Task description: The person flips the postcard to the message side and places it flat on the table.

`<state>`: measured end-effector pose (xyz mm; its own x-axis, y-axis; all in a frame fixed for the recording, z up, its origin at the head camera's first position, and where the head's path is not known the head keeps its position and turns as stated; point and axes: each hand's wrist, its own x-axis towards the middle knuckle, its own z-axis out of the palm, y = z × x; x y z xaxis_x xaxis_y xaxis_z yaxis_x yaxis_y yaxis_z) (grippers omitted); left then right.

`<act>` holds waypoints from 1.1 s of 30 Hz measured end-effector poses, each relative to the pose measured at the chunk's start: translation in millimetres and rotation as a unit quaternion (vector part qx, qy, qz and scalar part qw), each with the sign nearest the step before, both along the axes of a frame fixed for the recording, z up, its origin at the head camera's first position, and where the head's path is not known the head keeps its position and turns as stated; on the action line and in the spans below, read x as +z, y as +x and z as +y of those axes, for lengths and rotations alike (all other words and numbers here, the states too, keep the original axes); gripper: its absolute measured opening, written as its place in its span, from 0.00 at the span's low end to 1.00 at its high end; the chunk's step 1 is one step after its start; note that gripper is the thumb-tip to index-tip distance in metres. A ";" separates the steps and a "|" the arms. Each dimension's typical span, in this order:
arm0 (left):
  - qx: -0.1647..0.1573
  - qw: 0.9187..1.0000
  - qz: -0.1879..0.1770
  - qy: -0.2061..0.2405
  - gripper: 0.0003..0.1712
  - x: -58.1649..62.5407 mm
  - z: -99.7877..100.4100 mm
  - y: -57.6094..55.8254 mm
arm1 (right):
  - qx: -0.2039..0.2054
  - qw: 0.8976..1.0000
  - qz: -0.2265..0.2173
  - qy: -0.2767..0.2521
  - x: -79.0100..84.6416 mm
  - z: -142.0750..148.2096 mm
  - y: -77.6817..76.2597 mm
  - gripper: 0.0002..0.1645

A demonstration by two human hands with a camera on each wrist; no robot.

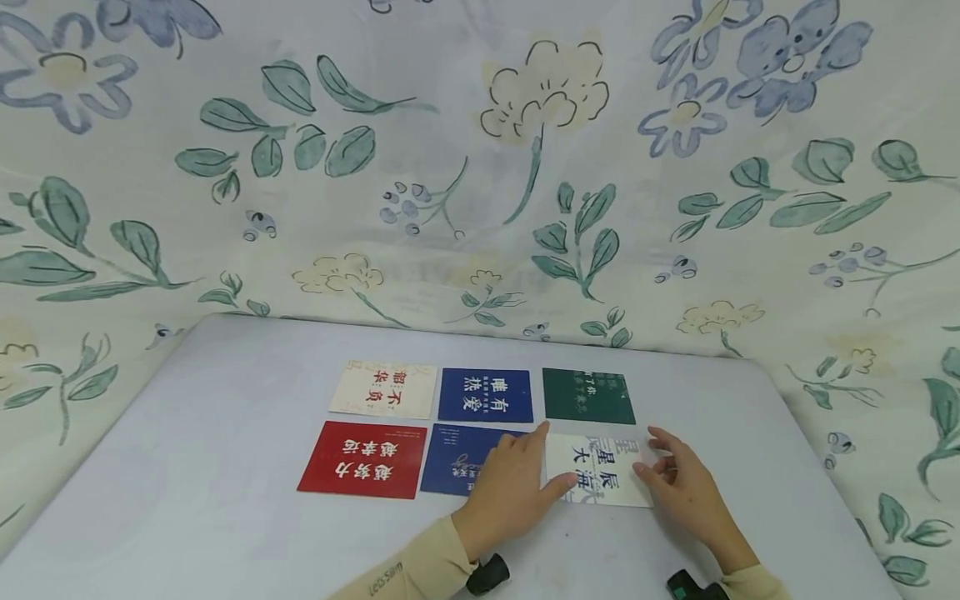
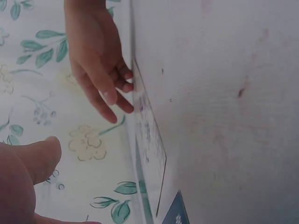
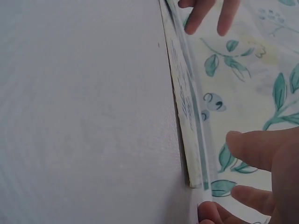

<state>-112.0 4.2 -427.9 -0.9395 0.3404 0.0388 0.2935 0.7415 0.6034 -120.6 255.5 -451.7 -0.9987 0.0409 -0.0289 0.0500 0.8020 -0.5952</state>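
Observation:
A white card [image 1: 600, 475] with dark blue lettering lies at the right end of the front row. Over its left side my left hand [image 1: 506, 487] reaches with spread fingers, the thumb above the card and the forefinger at its upper left corner. That hand also covers part of a dark blue card [image 1: 444, 467]. At the white card's right edge is my right hand [image 1: 686, 492], its fingers loosely bent, thumb near the edge. Seen edge-on in the right wrist view, the white card [image 3: 182, 98] lies flat, with the right thumb [image 3: 252, 147] beside it, apart.
Left in the front row is a red card [image 1: 363, 462]. Behind stand in line a cream card [image 1: 384, 390], another blue card [image 1: 486, 396] and a green card [image 1: 588, 396]. The white table [image 1: 187, 467] ends at a floral cloth [image 1: 450, 208] hanging behind.

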 end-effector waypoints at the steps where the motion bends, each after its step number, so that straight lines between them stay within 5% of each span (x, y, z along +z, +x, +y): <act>1: -0.001 1.000 -0.001 0.000 0.44 0.0 0.8 0.6 | 0.002 1.000 0.000 0.002 -0.5 -0.1 0.2 0.37; 25: -0.020 0.999 -0.001 -0.038 0.41 -7.5 5.7 3.9 | -0.009 1.000 -0.010 -0.025 -10.8 -4.2 1.3 0.31; 33: -0.022 1.000 -0.011 0.001 0.38 -9.7 4.8 2.6 | -0.002 1.000 -0.006 -0.028 -12.5 -3.6 3.2 0.32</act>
